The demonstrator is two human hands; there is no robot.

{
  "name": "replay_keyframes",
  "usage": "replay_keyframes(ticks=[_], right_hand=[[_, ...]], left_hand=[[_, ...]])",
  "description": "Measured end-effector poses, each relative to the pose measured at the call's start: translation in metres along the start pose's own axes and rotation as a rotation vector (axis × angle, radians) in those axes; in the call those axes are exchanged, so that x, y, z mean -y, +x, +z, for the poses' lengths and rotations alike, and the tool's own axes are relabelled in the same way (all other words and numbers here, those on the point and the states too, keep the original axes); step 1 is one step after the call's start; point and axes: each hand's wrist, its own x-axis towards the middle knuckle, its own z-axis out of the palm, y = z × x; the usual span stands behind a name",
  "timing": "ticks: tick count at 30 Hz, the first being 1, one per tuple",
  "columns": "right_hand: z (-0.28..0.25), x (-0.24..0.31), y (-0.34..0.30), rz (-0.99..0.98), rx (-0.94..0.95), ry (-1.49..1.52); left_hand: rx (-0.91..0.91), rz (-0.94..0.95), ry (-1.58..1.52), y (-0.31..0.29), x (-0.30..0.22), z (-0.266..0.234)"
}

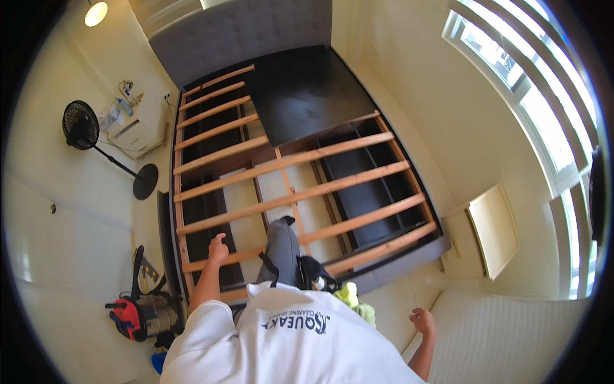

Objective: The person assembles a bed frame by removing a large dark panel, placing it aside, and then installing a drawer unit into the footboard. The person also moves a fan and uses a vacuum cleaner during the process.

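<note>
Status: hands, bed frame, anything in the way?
Left hand empty, over slats; right hand empty, out sideways. Bed frame slats exposed, black panel at far right. Leg over near slats.

Dark lettering (294, 321) stands upside down on the white shirt (281, 355); one line large, another small.

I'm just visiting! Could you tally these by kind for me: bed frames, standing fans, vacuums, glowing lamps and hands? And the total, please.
Bed frame: 1
Fan: 1
Vacuum: 1
Glowing lamp: 1
Hands, counting left hand and right hand: 2
Total: 6
</note>
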Motion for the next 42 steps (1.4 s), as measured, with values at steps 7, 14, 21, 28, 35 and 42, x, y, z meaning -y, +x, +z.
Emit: replay_keyframes(ticks=[7,14,21,28,35,42], right_hand=[[0.024,0.189,0.164,-0.06,0.107,-0.029],[0.048,0.416,0.298,-0.137,0.332,0.117],[0.051,0.461,0.347,0.008,0.333,0.071],[0.093,0.433,0.348,0.123,0.432,0.026],[0.088,0.476,0.361,0.116,0.454,-0.004],[0.111,0.426,0.355,0.076,0.353,0.176]], left_hand=[[-0.149,0.228,-0.03,0.34,-0.084,0.023],[0.125,-0.008,-0.116,0.56,-0.137,0.193],[0.351,-0.324,-0.358,0.62,-0.198,0.289],[0.085,-0.32,-0.649,0.667,-0.184,0.338],[-0.191,-0.06,-0.474,0.782,-0.231,0.315],[0.054,-0.29,-0.331,0.81,-0.253,0.32]])
